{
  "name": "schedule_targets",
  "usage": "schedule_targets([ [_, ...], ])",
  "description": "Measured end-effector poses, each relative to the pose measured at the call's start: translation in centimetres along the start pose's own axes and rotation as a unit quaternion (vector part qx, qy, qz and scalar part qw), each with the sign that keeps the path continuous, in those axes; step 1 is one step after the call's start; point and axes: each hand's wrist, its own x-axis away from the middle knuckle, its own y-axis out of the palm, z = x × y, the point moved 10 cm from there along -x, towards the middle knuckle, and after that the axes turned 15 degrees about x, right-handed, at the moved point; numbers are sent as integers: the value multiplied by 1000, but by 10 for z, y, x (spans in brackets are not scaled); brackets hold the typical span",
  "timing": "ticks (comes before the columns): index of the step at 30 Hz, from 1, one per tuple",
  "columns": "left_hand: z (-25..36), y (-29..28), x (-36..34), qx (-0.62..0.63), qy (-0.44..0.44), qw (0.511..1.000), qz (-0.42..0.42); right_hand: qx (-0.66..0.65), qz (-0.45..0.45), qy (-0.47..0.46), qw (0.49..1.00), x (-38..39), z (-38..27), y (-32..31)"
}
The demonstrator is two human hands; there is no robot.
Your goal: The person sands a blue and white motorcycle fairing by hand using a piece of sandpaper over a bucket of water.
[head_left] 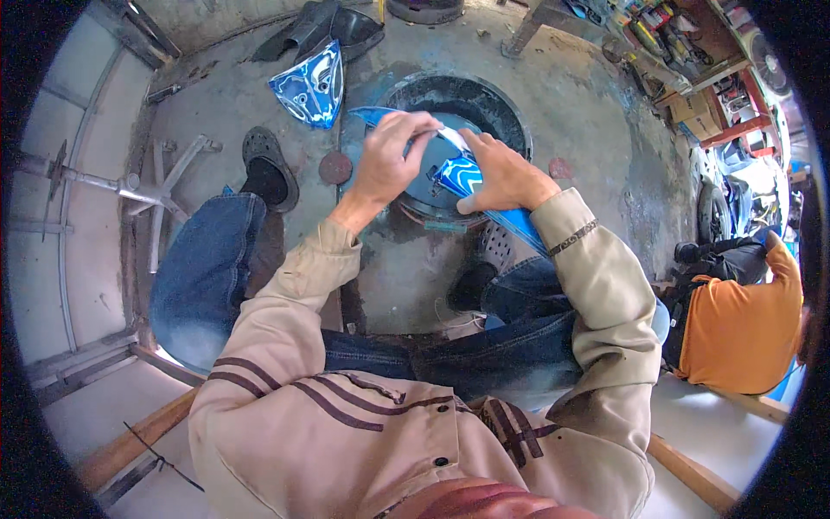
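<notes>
A glossy blue plastic body panel (462, 176) with white swirls is held over a round tub of water; its long blue tail runs back under my right forearm. My right hand (508, 173) grips it, thumb on the near side, fingers over the far edge. With fingertips pinched together, my left hand (396, 163) meets a pale strip (455, 138) at the panel's upper edge. I cannot tell whether that strip is loose from the panel. Beyond my left hand a blue pointed end (370, 113) shows; how it joins the panel is hidden.
The black tub (512, 97) stands on the concrete floor between my feet. A second blue-and-white panel (313, 86) lies front left, beside black plastic parts (324, 30). A metal stand (164, 186) is at left. At right are shelves (692, 82) and a person in orange (739, 333).
</notes>
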Motion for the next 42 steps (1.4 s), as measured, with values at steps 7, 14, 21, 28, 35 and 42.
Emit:
schedule_targets([
  [7,-20,22,19,34,-2,996,-82,12,5,-8,1000,-4,1,5],
  [14,-17,27,23,80,-42,994,-54,-12,-17,-10,1000,-2,5,6],
  [21,-11,26,21,70,2,996,-54,6,5,-13,1000,-4,4,6],
  [28,-36,16,20,90,-64,994,0,-8,-16,-14,1000,-4,5,6],
  [35,-47,16,25,73,-104,992,29,-14,-23,-10,1000,-4,11,7],
  [42,-63,2,20,62,-115,991,38,-3,-2,-3,1000,-6,6,4],
])
